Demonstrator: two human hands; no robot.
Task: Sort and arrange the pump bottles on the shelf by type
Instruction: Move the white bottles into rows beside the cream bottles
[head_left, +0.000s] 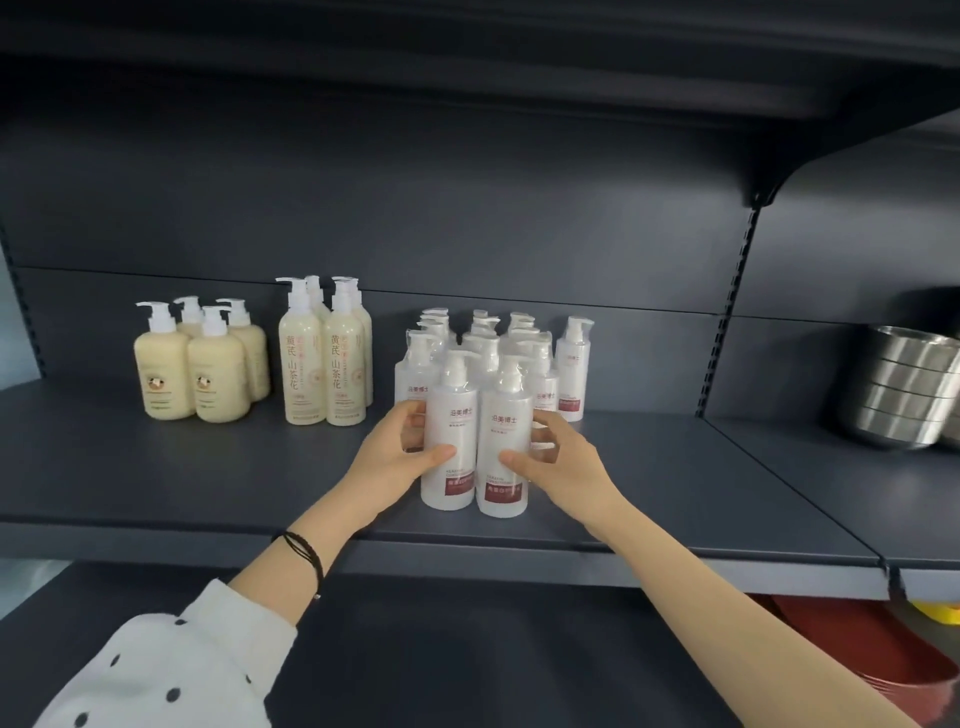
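Note:
On the dark shelf (208, 483) stand three groups of pump bottles. Several short cream bottles (218, 379) are at the left. Beside them stand tall cream bottles (345, 364) with orange writing. In the middle is a cluster of several white bottles with red labels (519, 338). My left hand (400, 452) grips the front left white bottle (451, 415) from its left side, thumb across the front. My right hand (556, 457) grips the front right white bottle (506, 431) from its right side. One white bottle (573, 369) stands slightly apart at the cluster's right.
A stack of steel bowls (904, 384) sits on the neighbouring shelf section at the right. A slotted upright (727, 322) divides the two sections. Below the shelf at the right are a red object (883, 660) and something yellow (935, 610). Another shelf (467, 31) hangs overhead.

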